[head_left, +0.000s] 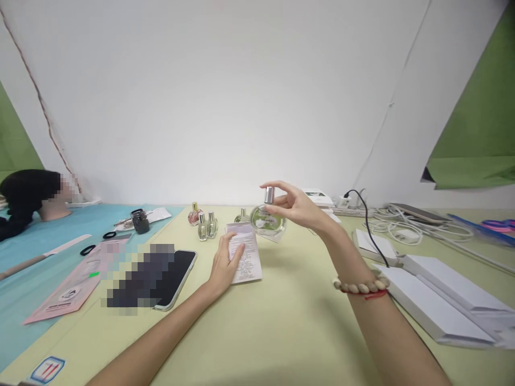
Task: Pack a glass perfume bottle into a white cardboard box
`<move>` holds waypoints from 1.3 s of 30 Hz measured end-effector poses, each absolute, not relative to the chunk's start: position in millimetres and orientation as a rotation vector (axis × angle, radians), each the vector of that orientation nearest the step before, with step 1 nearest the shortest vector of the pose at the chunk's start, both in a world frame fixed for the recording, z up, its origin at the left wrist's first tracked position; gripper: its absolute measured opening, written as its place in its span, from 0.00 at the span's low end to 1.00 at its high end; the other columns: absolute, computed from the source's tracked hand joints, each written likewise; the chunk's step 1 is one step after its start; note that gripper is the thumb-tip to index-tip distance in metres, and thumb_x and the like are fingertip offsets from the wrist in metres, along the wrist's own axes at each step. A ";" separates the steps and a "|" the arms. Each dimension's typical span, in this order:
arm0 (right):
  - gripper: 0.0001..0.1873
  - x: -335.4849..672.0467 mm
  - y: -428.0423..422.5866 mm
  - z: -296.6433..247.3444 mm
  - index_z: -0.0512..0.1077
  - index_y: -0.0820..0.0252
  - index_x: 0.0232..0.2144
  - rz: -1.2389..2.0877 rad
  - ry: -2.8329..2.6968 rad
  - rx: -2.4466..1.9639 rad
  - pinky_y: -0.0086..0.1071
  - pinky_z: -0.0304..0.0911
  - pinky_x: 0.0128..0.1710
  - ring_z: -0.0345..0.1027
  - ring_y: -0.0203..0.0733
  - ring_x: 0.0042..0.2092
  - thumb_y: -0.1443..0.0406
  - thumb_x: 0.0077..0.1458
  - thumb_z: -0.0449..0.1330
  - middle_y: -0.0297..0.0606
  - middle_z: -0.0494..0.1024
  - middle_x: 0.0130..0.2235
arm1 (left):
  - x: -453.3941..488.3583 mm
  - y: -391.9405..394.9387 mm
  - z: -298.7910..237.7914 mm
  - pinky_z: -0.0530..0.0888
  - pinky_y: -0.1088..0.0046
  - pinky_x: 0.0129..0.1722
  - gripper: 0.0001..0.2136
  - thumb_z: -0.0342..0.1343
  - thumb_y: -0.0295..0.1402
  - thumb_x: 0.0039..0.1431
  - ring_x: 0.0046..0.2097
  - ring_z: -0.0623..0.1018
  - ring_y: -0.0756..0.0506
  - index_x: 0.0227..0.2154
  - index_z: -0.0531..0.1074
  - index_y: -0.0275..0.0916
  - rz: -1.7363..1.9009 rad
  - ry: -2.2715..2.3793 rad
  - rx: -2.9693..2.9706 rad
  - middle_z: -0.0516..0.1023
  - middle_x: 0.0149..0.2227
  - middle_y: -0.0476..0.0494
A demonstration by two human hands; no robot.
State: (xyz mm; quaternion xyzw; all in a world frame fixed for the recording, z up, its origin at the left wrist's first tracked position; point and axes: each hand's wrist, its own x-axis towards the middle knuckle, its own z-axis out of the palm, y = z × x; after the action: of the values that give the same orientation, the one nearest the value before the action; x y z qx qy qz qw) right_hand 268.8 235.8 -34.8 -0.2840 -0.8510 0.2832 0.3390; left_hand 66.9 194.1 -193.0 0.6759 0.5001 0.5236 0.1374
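My right hand [295, 206] holds a round glass perfume bottle [267, 220] with a silver cap, lifted a little above the pale green table [281, 321]. Thumb and fingers pinch around the cap and neck. My left hand [225, 265] grips the lower edge of a pink printed box [245, 252] that stands tilted on the table just left of the bottle. A bead bracelet [360, 287] with a red string sits on my right wrist.
Several small perfume bottles [205, 225] stand behind the box. A phone [175, 279] lies to the left, beside a pink packet [68, 292]. White boxes [438, 300], cables [426, 228] and a power strip fill the right side. Another person's dark hair [24, 193] shows at far left.
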 end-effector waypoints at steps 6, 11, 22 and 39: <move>0.23 245.1 223.1 -34.7 0.53 0.57 0.49 0.713 -2.376 -0.719 0.24 0.54 0.27 0.61 0.33 0.30 0.62 0.51 0.54 0.33 0.67 0.29 | 72.1 187.8 -190.1 0.64 0.81 0.39 0.20 0.44 0.43 0.62 0.41 0.68 0.53 0.49 0.51 0.34 1.399 1.392 2.009 0.63 0.43 0.43; 0.21 245.7 232.9 -45.8 0.52 0.57 0.47 0.695 -2.373 -0.738 0.24 0.55 0.27 0.61 0.32 0.29 0.64 0.51 0.54 0.33 0.67 0.30 | 71.7 187.1 -194.3 0.64 0.82 0.33 0.21 0.44 0.45 0.61 0.34 0.68 0.54 0.46 0.48 0.33 1.304 1.428 2.064 0.65 0.36 0.46; 0.21 241.6 222.6 -39.3 0.56 0.58 0.43 0.749 -2.394 -0.701 0.23 0.56 0.26 0.61 0.30 0.29 0.65 0.46 0.58 0.34 0.68 0.33 | 67.7 195.4 -201.3 0.59 0.82 0.28 0.19 0.43 0.45 0.61 0.29 0.65 0.55 0.41 0.49 0.32 1.329 1.635 2.378 0.62 0.41 0.41; 0.19 226.0 237.0 -61.1 0.65 0.62 0.36 0.465 -2.538 -0.735 0.25 0.53 0.28 0.60 0.32 0.30 0.66 0.39 0.64 0.33 0.68 0.31 | 66.2 195.3 -194.3 0.65 0.83 0.38 0.18 0.43 0.40 0.63 0.47 0.65 0.53 0.53 0.49 0.40 1.391 1.500 2.350 0.55 0.51 0.44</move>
State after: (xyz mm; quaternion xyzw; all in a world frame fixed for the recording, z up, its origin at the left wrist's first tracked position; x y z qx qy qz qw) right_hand 226.0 237.0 -61.1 -0.2668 -0.9212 0.1688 0.2273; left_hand 66.2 195.3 -194.3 0.7542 0.4814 0.4464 0.0128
